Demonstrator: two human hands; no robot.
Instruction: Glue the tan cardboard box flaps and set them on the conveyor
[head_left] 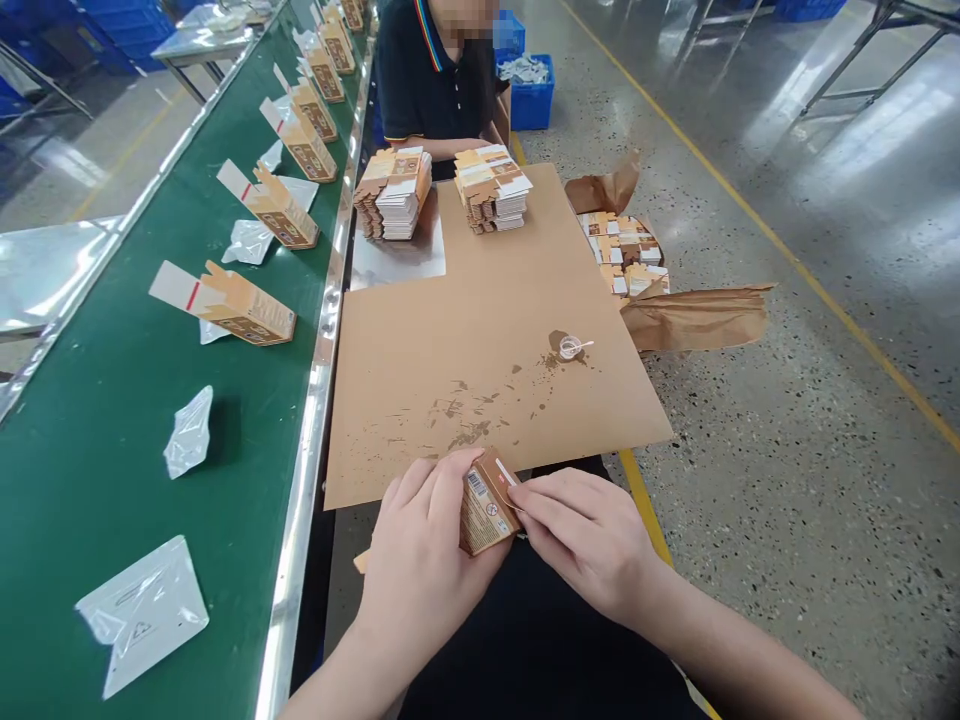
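Note:
A small brown printed carton (486,508) is held in front of my lap, near the front edge of the cardboard sheet. My left hand (424,535) wraps round it, thumb below and fingers over the top, and covers much of its length. On the carton's right end, my right hand (589,530) is closed, with thumb and fingertips pinching the edge by the end flap. A small white strip shows on that end. An orange-tan bit of carton pokes out left of my left wrist. Ahead on the cardboard sheet (480,320) lies a small clear dish (570,347) with a thin white stick, among dark wet spots.
Left runs a green conveyor (247,430) with a metal rail, carrying open cartons (247,305) and silver pouches (150,610). Stacks of flat cartons (491,190) stand at the sheet's far end. A co-worker (442,90) sits beyond. An open paper-wrapped bundle (626,250) lies right.

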